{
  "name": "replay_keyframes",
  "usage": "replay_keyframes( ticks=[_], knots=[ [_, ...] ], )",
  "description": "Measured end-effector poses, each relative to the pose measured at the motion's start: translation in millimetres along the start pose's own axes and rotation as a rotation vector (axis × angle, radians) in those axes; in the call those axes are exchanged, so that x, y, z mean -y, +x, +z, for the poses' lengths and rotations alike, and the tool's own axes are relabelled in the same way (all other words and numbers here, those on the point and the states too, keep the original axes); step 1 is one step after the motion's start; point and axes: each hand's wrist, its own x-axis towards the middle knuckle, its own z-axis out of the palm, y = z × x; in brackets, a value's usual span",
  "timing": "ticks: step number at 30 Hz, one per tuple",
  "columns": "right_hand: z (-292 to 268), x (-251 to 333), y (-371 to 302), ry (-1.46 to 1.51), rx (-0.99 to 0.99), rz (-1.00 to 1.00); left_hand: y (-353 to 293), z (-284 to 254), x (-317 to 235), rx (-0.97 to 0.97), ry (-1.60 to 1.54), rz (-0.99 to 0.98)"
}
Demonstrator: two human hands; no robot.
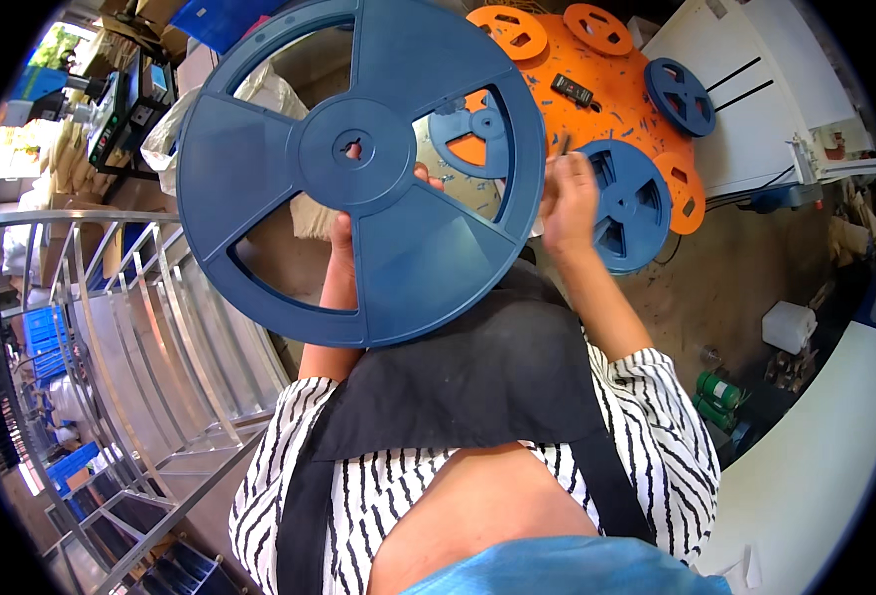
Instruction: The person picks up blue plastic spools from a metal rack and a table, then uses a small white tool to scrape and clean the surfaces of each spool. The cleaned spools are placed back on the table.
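Note:
A large blue plastic reel flange [426, 266], round with three broad spokes and three openings, is held up in front of my chest. My left hand [343, 243] grips one of its spokes, the thumb in front and fingertips showing through the opening at the right; the rest of that hand is behind the spoke. At the right rim is my right hand [569, 203], its fingers closed around a thin dark tool [564, 145] that points upward. The tool's kind is hard to make out, and whether it touches the rim I cannot tell.
Ahead, an orange round surface [611, 117] is strewn with blue shavings. On and around it are a blue reel [680, 96], another blue reel [628, 206], orange discs [598, 28] and a small black device [572, 90]. A metal rack [160, 327] stands at left, a white panel [805, 496] at right.

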Motion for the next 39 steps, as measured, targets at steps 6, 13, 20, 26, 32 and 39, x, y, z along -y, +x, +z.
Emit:
replay_keyframes(
  ticks=[6, 13, 20, 26, 32, 39],
  knots=[
    [76.5, 20.0, -9.8, -0.353, 0.364, -0.301, 2.7, 9.1, 27.1, 0.194, -0.243, 0.107],
    [86.1, 32.3, -13.1, -0.331, 0.293, -0.268, -4.1, 24.8, 40.2, 0.184, -0.357, 0.053],
    [88.5, 26.8, -22.9, -0.295, 0.333, -0.249, -8.3, 18.5, 45.0, 0.238, -0.333, 0.062],
    [85.5, 22.8, -22.3, -0.319, 0.375, -0.260, -12.1, 18.1, 49.0, 0.190, -0.356, 0.076],
    [90.0, 16.2, -30.5, -0.306, 0.416, -0.182, -8.6, 30.1, 48.5, 0.138, -0.362, 0.064],
    [84.8, 21.5, -21.0, -0.287, 0.277, -0.398, -6.6, 38.4, 45.1, 0.166, -0.353, 0.048]
  ],
)
